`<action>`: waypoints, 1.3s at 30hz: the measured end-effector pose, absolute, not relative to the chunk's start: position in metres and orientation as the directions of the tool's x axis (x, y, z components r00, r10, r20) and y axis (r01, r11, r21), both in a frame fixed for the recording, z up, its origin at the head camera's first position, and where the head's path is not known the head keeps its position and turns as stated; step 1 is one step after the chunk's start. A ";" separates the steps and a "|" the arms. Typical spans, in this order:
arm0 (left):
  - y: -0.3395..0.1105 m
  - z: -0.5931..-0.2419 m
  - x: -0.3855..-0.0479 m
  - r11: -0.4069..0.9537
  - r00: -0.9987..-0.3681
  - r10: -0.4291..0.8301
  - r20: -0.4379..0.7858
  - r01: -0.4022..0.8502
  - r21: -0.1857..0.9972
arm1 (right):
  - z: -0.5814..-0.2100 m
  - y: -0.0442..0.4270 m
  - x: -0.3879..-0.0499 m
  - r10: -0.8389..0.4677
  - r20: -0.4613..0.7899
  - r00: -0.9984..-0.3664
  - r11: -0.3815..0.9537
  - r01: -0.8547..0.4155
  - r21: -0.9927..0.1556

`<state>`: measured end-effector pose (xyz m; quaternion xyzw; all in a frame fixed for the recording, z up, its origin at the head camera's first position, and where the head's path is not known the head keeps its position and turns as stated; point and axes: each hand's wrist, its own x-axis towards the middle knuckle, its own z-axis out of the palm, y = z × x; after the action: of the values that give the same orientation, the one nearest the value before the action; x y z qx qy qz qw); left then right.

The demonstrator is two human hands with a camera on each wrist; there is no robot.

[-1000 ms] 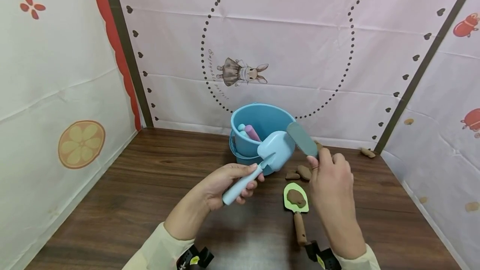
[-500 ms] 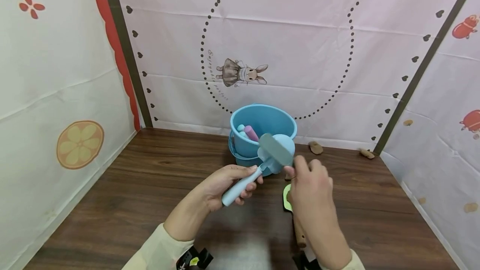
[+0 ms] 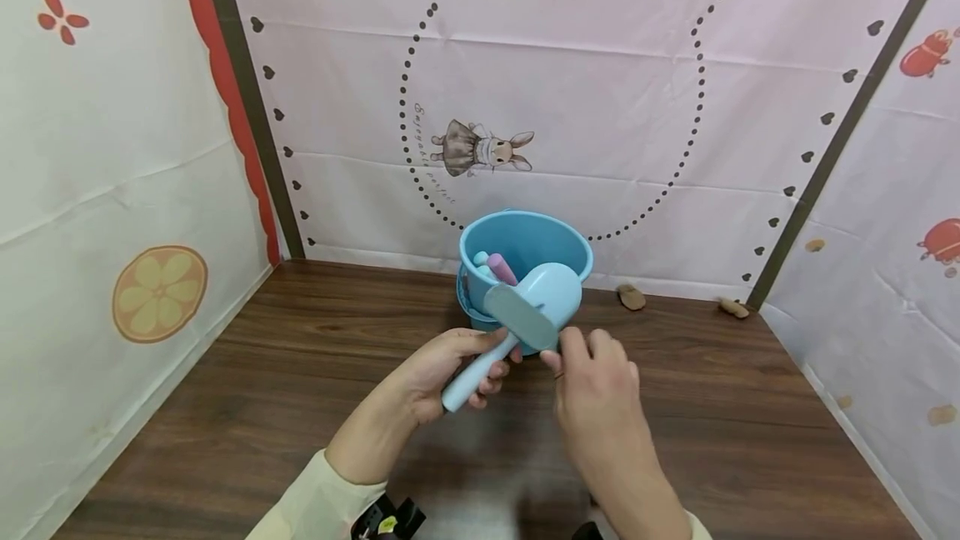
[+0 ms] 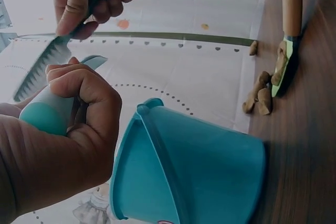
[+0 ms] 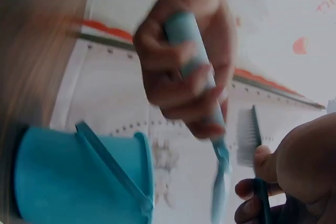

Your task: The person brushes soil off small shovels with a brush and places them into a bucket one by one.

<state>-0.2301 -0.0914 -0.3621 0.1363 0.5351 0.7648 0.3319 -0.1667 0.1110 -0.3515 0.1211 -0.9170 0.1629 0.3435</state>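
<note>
In the head view my left hand [image 3: 450,369] grips the handle of a light blue toy shovel [image 3: 558,286], its scoop angled up in front of the blue bucket. My right hand [image 3: 603,394] holds a brush [image 3: 521,317], its flat head lying across the front of the shovel near the scoop's base. Whitish bristles on the brush [image 4: 50,64] and its dark handle show in the left wrist view. From the right wrist view, the left fingers curl round the shovel handle [image 5: 184,30]; motion blurs them slightly. Whether the bristles touch the shovel is hard to tell.
The blue bucket [image 3: 474,294] stands against the back cloth with pink and pale blue handles [image 3: 501,267] inside. Brown lumps [image 3: 632,297] lie at the back right. A green trowel with a wooden handle [image 4: 292,3] bears another lump, with lumps [image 4: 264,100] beside it.
My right hand has moved left with the brush, from the scoop's right edge across to the handle end of the scoop. The left hand stays nearly still; the green trowel is now hidden in the head view.
</note>
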 end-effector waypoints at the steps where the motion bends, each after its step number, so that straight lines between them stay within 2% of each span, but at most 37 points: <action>1: -0.092 -0.361 -0.230 -0.208 -0.745 0.651 -0.145 -0.358 0.910 | -0.352 0.108 -0.166 -0.122 0.665 -0.737 0.920 -0.336 -0.203; 4: -0.094 -0.359 -0.231 -0.207 -0.748 0.648 -0.143 -0.353 0.913 | -0.354 0.111 -0.169 -0.086 0.673 -0.734 0.929 -0.303 -0.212; 9: -0.097 -0.359 -0.231 -0.197 -0.735 0.664 -0.139 -0.351 0.915 | -0.353 0.134 -0.184 0.058 0.683 -0.728 0.931 -0.208 -0.300; 13: -0.096 -0.361 -0.231 -0.189 -0.721 0.678 -0.140 -0.356 0.915 | -0.350 0.143 -0.184 0.117 0.645 -0.756 0.922 -0.158 -0.353; 16: -0.094 -0.362 -0.231 -0.191 -0.722 0.677 -0.140 -0.357 0.914 | -0.349 0.132 -0.178 0.056 0.649 -0.759 0.917 -0.219 -0.334; 20: -0.094 -0.363 -0.231 -0.206 -0.744 0.654 -0.138 -0.351 0.914 | -0.355 0.108 -0.167 -0.109 0.677 -0.728 0.911 -0.345 -0.224; 24: -0.093 -0.361 -0.230 -0.213 -0.759 0.637 -0.136 -0.343 0.915 | -0.357 0.100 -0.164 -0.146 0.663 -0.734 0.916 -0.353 -0.189; 30: -0.092 -0.358 -0.229 -0.186 -0.755 0.638 -0.152 -0.342 0.921 | -0.349 0.127 -0.178 0.017 0.600 -0.800 0.924 -0.217 -0.315; 34: -0.092 -0.358 -0.228 -0.179 -0.753 0.640 -0.153 -0.340 0.923 | -0.346 0.151 -0.190 0.131 0.592 -0.795 0.919 -0.127 -0.374; 39: -0.092 -0.359 -0.229 -0.192 -0.751 0.645 -0.138 -0.335 0.923 | -0.345 0.167 -0.194 0.168 0.592 -0.788 0.917 -0.095 -0.387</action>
<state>-0.2289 -0.0923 -0.3590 0.1417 0.5475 0.7589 0.3228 -0.1936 0.1666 -0.3449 -0.0197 -0.9236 0.2027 0.3247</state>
